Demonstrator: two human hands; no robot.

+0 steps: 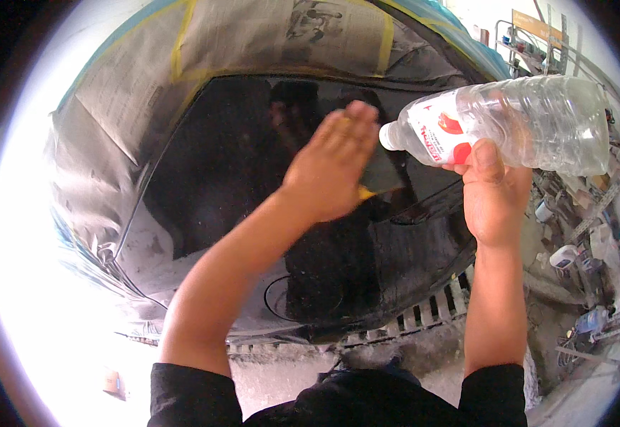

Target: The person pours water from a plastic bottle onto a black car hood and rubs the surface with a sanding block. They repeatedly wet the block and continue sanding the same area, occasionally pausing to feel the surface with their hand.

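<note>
My left hand (335, 160) lies with flat, close-set fingers over a glossy black car panel (214, 153). A thin yellow sheet (368, 193), which looks like sandpaper, shows beside the palm and at the fingers; most of it is hidden under the hand. On the right, my right hand (494, 192) is wrapped round a clear plastic bottle (559, 124) with a red and white label. The bottle lies nearly level in the air, its white-capped neck pointing left toward my left fingers. I cannot tell how much liquid is inside.
Masking paper (253, 43) edged with yellow tape (387, 46) borders the panel at the far side and left. Below its near edge is a slotted grille (424, 313). Bottles, a white container (563, 257) and clutter stand at the right, near a rack (531, 46).
</note>
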